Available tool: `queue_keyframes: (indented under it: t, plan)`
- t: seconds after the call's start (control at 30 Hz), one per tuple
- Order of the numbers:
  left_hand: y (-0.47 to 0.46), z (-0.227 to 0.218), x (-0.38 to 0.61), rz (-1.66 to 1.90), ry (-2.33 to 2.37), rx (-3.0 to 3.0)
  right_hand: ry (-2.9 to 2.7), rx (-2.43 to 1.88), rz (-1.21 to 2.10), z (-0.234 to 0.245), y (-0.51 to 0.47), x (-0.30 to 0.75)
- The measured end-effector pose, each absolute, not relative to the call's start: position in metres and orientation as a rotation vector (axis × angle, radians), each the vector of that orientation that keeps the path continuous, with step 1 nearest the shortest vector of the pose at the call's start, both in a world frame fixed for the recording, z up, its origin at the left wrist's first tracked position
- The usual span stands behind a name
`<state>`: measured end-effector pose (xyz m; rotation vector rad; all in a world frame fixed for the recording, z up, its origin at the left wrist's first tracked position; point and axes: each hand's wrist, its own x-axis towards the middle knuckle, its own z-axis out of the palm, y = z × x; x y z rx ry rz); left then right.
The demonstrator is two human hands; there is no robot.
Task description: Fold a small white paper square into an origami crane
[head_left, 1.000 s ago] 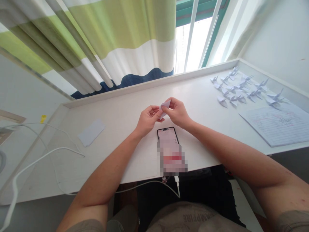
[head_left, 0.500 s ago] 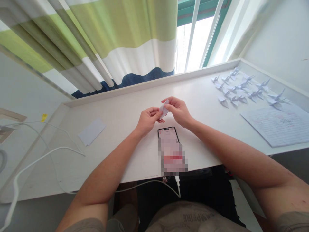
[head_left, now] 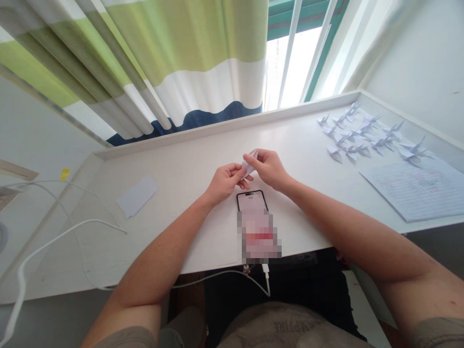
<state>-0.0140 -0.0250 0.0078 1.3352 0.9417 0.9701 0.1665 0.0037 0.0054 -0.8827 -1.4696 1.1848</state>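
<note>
A small folded piece of white paper [head_left: 249, 167] is held between both hands above the middle of the desk. My left hand [head_left: 227, 181] pinches its lower left part between thumb and fingers. My right hand [head_left: 268, 168] grips the upper right side, thumb in front. Part of the paper is hidden by the fingers. Just below the hands lies a phone [head_left: 251, 200], its screen lit and mostly blurred out. At the back right of the desk stand several white paper cranes [head_left: 362, 133].
A small stack of white paper [head_left: 137, 195] lies on the left of the white desk [head_left: 181, 164]. Written sheets [head_left: 424, 193] lie at the right edge. A white cable [head_left: 21, 270] crosses the left side; another plugs into the phone. Curtains [head_left: 203, 43] hang behind the raised back rim.
Both hands have dropped slightly toward me with the folded paper. My right thumb has shifted up along the paper, which shows at a slightly different angle.
</note>
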Motion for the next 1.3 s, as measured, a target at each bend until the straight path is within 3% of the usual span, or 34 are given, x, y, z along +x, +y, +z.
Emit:
queue_keyframes:
  t: [0.23,0.77,1.1,1.3]
  plan:
    - [-0.0225,0.0097,-0.0185,1.057,0.956,1.351,-1.63,-0.797,1.24,0.008,0.0039,0.1713]
    - [-0.0265,0.01,-0.0197,0.978,0.836,1.411,-1.409,-0.758,1.423,0.0091,0.0082,0.1763]
    - [-0.0262,0.0103,-0.0161,0.983,0.929,1.373,-1.386,-0.815,1.257,-0.0006,0.0113,0.1703]
    - [-0.0229,0.0067,-0.0171,1.075,0.916,1.284,-1.494,-0.756,1.346,0.0016,0.0066,0.1703]
